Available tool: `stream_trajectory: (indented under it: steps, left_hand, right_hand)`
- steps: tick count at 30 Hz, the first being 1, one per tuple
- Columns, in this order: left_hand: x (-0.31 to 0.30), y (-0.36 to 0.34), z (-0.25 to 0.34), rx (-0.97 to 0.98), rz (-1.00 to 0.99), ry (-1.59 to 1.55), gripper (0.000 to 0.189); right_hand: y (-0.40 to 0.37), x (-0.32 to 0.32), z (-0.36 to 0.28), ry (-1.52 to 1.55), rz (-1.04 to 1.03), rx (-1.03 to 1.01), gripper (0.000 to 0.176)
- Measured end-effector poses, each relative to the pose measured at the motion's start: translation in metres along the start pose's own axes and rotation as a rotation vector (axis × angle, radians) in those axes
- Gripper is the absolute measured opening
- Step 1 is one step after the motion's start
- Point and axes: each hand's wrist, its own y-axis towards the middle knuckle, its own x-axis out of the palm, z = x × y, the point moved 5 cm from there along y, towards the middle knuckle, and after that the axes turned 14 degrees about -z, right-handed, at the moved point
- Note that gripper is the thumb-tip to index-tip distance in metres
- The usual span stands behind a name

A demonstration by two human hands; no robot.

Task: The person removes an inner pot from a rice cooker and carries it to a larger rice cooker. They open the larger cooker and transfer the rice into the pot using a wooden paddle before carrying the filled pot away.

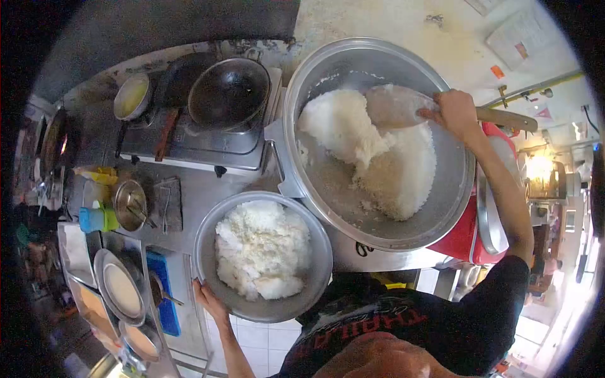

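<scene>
Head view: right grip (pixel 455 113) clenches the paddle (pixel 394 106) inside the pot (pixel 328 183); left grip (pixel 208 299) grasps the bowl (pixel 265 312) by its near rim.

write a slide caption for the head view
Right hand holds a paddle over rice in the large pot; left hand grips the rim of a rice-filled bowl.

I read the pot (pixel 328 183) at right on the surface (pixel 195 189), paddle (pixel 394 106) inside it. The bowl (pixel 318 252) sits before it, to the left. Behind the bowl, the wok (pixel 229 93) rests on the stove (pixel 208 146).
</scene>
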Motion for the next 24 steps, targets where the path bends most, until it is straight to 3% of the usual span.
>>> stream_trajectory:
  steps: [3,6,9,15,18,22,24]
  left_hand:
    - [0.004,0.002,-0.017,0.011,-0.046,-0.275,0.046]
    - [0.003,-0.008,0.001,-0.031,0.15,0.173,0.049]
    - [-0.003,-0.005,-0.011,0.025,0.061,0.07,0.054]
    - [-0.002,-0.006,-0.026,-0.022,0.114,-0.131,0.066]
    - [-0.005,0.0,-0.03,-0.095,0.14,-0.149,0.061]
    - [0.004,-0.001,0.004,-0.14,0.152,-0.126,0.059]
    - [-0.005,0.001,-0.015,-0.067,0.13,-0.094,0.06]
  right_hand:
    - [0.043,0.032,-0.002,-0.019,-0.02,-0.161,0.064]
    - [0.062,0.034,-0.011,0.034,-0.085,-0.166,0.067]
    - [0.074,0.036,-0.019,0.009,-0.101,-0.283,0.066]
    - [0.075,0.038,-0.052,0.106,0.139,-0.55,0.06]
    - [0.072,0.054,-0.064,0.137,0.183,-0.696,0.056]
    - [0.041,0.072,-0.076,0.096,-0.017,-0.663,0.056]
    - [0.025,0.084,-0.076,0.18,-0.033,-0.616,0.057]
